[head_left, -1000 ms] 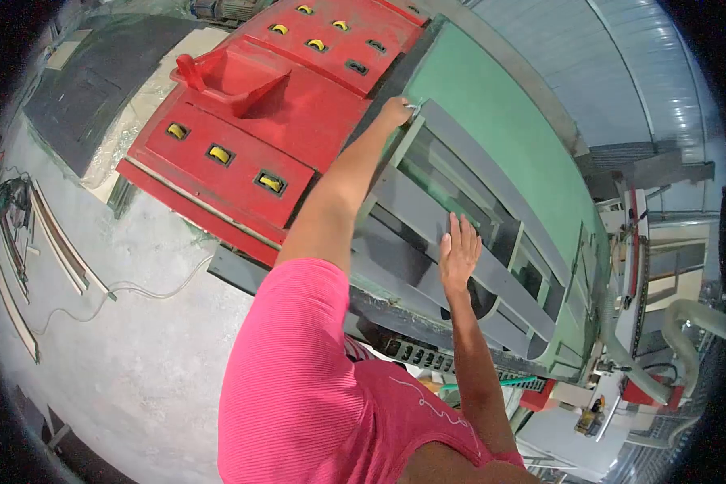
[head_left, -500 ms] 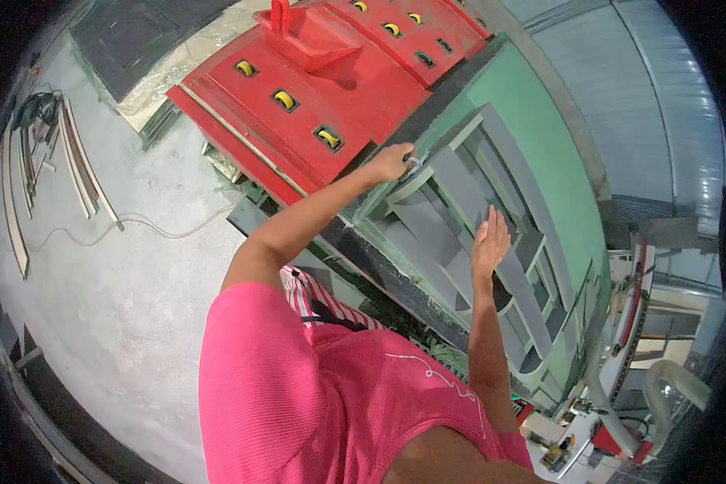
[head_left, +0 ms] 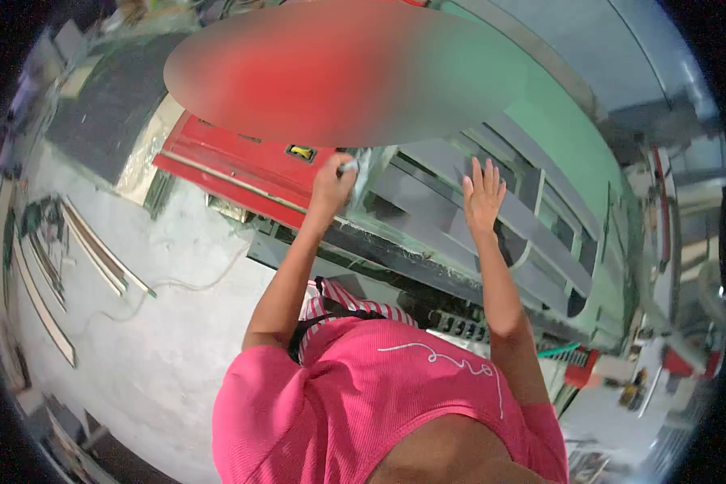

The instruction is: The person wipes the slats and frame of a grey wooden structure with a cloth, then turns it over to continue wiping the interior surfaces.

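Note:
On the left, my left hand [head_left: 333, 187] is closed around a small tool [head_left: 348, 167], dark at one end and pale beyond; its kind is not clear. It is beside the near left corner of a grey slatted wooden panel [head_left: 427, 211] with curved cut-outs, where the red cover meets the green surface. My right hand [head_left: 484, 196] has its fingers stretched out, palm down, over the panel's middle slats, holding nothing. The panel rests on a green machine bed [head_left: 561, 89].
A red cover [head_left: 242, 165] with a yellow roller [head_left: 302, 152] lies left of the panel. Long wood strips [head_left: 93, 242] and a thin hose [head_left: 194, 282] are on the floor. A dark board [head_left: 109, 117] stands far left. A blurred oval hides the upper middle.
The view has swung, so the machine and panel sit differently in it. My left hand, closed on the tool, stays near the panel's corner; my right hand stays over the slats, fingers more spread.

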Demonstrator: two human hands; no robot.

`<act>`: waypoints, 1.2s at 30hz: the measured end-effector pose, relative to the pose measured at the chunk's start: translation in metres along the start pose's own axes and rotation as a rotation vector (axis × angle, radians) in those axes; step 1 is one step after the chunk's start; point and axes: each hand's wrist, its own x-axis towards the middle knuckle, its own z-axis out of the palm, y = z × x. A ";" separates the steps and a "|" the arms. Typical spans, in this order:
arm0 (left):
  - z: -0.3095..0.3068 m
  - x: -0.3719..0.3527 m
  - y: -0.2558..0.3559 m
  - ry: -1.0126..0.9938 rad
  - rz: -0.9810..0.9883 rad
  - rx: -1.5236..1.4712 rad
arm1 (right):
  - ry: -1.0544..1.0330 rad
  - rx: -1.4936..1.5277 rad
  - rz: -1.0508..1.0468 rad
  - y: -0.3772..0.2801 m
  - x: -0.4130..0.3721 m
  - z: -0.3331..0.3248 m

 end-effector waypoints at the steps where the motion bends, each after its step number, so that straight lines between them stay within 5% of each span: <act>1: 0.009 0.014 0.003 -0.034 0.012 0.009 | -0.002 -0.057 -0.019 -0.002 -0.004 -0.004; 3: 0.025 0.040 0.009 0.076 0.075 -0.005 | 0.028 0.011 -0.038 -0.007 -0.018 -0.006; 8: 0.042 0.025 -0.014 -0.028 0.264 0.167 | -0.004 0.126 -0.003 -0.023 -0.072 -0.031; 11: 0.016 -0.018 -0.003 -0.218 0.137 0.208 | -0.163 0.346 0.135 -0.043 -0.107 -0.045; 13: 0.011 -0.048 0.006 -0.319 0.119 0.201 | -0.359 0.880 0.239 -0.064 -0.119 -0.063; 14: 0.016 -0.064 0.015 -0.378 -0.069 0.100 | -0.497 0.887 0.231 -0.073 -0.115 -0.070; 15: 0.022 -0.075 0.025 -0.422 -0.258 0.005 | -0.518 0.911 0.169 -0.083 -0.116 -0.073; 19: 0.044 -0.080 0.050 -0.528 -0.361 -0.161 | -0.493 1.137 0.166 -0.104 -0.105 -0.067; 21: 0.044 -0.078 0.043 -0.554 -0.543 -0.369 | -0.451 1.149 0.176 -0.101 -0.092 -0.062; 23: 0.038 -0.076 0.051 -0.537 -0.471 -0.308 | -0.309 1.064 0.151 -0.099 -0.078 -0.053; 25: 0.031 -0.075 0.053 -0.483 -0.389 -0.212 | -0.399 0.985 0.321 -0.099 -0.051 -0.044; 27: 0.023 -0.075 0.053 -0.483 -0.397 -0.136 | 0.056 0.571 0.176 -0.104 -0.039 0.004; 28: 0.020 -0.075 0.056 -0.471 -0.435 -0.125 | 0.082 0.554 0.212 -0.101 -0.037 0.020; 30: 0.015 -0.081 0.057 -0.531 -0.419 -0.097 | 0.014 0.372 -0.088 -0.107 -0.037 0.041; 36: 0.026 -0.086 0.051 -0.613 -0.401 -0.005 | 0.150 0.373 -0.134 -0.082 -0.084 0.027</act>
